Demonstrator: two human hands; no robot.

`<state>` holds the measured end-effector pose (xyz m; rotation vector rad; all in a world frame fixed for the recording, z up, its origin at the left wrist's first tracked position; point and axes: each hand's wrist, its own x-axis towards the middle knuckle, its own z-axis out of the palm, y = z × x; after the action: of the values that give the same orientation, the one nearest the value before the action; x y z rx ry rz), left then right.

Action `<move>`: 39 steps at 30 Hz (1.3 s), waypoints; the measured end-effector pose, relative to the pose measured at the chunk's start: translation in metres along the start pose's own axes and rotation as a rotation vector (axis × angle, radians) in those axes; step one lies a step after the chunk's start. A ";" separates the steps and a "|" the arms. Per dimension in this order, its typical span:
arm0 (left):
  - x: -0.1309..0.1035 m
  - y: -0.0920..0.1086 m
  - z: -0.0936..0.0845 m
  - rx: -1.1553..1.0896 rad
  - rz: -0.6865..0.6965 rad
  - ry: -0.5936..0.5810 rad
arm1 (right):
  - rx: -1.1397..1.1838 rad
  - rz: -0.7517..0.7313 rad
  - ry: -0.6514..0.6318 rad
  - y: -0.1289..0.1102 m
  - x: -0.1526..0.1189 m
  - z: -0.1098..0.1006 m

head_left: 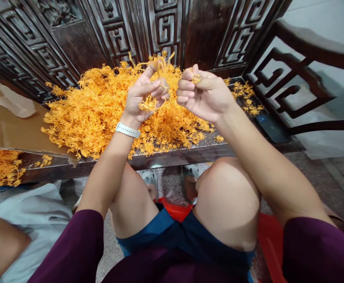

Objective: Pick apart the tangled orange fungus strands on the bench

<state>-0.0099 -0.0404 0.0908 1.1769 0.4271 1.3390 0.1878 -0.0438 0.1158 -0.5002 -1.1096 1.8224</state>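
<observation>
Orange heap of thin, stringy pieces with spidery tufted ends (83,106), plastic or rubber by its look, lay across a dark, polished wooden desk (166,159), below a carved dark wooden panel (203,29). Left hand (149,90), with a pale band (127,130) at the wrist, held an orange spidery tuft on a thin strand (148,103) in front of the heap; its fingers were bent, the tuft by the palm and strand ends showing above the forefinger. Right hand (203,92) stood just beside it, fingers curled in, thumb and forefinger narrowed on a small looped orange bit (195,78). Could not tell whether the two bits were joined. Judged the pieces very light, limp and springy, more likely to snag on a neighbour than to slip; the thin strands might stretch or snap under a hard tug. Best hold, I reckoned: a fingertip pinch on the bare strand near the tuft, leaving the fine ends uncrushed, while the other hand steadied the tangle. A whole fistful would probably have dragged neighbours along.
</observation>
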 end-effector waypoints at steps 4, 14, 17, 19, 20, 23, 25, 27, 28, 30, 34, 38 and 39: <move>-0.001 0.006 0.006 0.103 0.030 0.100 | -0.169 0.017 -0.026 0.002 -0.002 -0.005; 0.004 0.009 -0.012 0.138 -0.077 0.335 | -0.142 -0.124 0.207 0.004 0.027 -0.058; 0.005 0.009 -0.012 0.165 -0.074 0.309 | -0.153 -0.150 0.208 0.006 0.030 -0.067; 0.003 0.009 -0.011 0.201 -0.089 0.319 | -0.090 -0.184 0.173 0.006 0.029 -0.068; 0.002 0.009 -0.011 0.215 -0.095 0.318 | -0.044 -0.201 0.176 0.004 0.028 -0.068; 0.001 0.008 -0.009 0.221 -0.082 0.269 | 0.033 -0.177 0.263 -0.001 0.027 -0.066; 0.000 0.007 -0.009 0.238 -0.068 0.250 | 0.007 -0.086 0.318 -0.001 0.025 -0.061; 0.001 0.005 -0.010 0.273 -0.061 0.258 | -0.035 0.005 0.332 0.001 0.021 -0.050; 0.002 0.003 -0.010 0.285 -0.056 0.264 | -0.069 0.023 0.325 0.003 0.018 -0.043; 0.005 0.000 -0.008 0.287 -0.044 0.286 | -0.194 -0.011 0.293 0.008 0.011 -0.027; 0.007 -0.009 0.000 0.255 -0.054 0.337 | -0.634 -0.253 0.182 0.016 0.005 -0.008; 0.007 -0.011 0.008 0.275 -0.080 0.369 | -0.954 -0.428 0.125 0.019 0.009 -0.018; 0.007 -0.010 0.008 0.286 -0.078 0.383 | -0.986 -0.440 0.128 0.019 0.011 -0.022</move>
<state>0.0035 -0.0356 0.0880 1.1180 0.9566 1.4710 0.1886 -0.0276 0.0897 -0.8275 -1.8229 0.7658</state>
